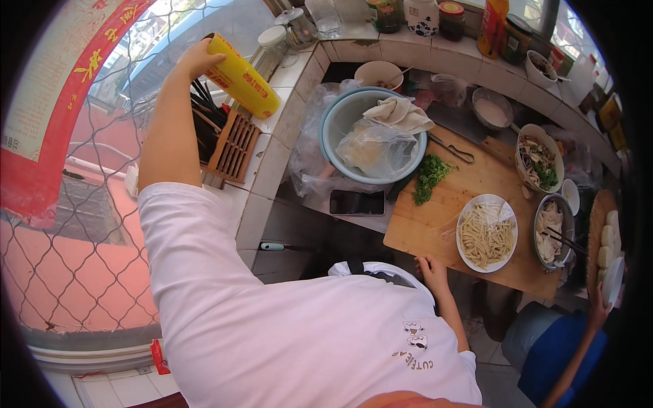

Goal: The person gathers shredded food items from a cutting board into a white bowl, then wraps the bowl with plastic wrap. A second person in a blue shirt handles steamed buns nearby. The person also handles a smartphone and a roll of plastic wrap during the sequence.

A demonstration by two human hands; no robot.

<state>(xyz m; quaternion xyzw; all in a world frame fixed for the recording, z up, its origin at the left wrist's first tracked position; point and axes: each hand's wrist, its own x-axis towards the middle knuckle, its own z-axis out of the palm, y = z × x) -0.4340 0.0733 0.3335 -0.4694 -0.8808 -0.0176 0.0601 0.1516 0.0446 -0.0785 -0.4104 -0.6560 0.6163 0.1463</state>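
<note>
My left hand (pixel 199 60) is stretched out to the far left and grips the upper end of a yellow roll of cling film (pixel 242 76). The roll leans at a slant, its lower end at the tiled ledge (pixel 278 120), beside a wooden chopstick rack (pixel 234 145). Close to the front edge of a wooden cutting board (pixel 408 222) is my right hand (pixel 433 273), fingers loosely curled; whether it touches the board is unclear. On the board stand a white plate of pale cut strips (pixel 487 234) under some clear film and a heap of chopped green herbs (pixel 432 176).
A blue basin (pixel 326 148) holds a colander, plastic bag and cloth. A phone (pixel 357 202) lies nearby. Bowls of mixed food (pixel 540 158) and pale slices (pixel 550 224) stand right. Another person's hand (pixel 598 306) holds a white plate. Wire mesh (pixel 92 204) covers the window.
</note>
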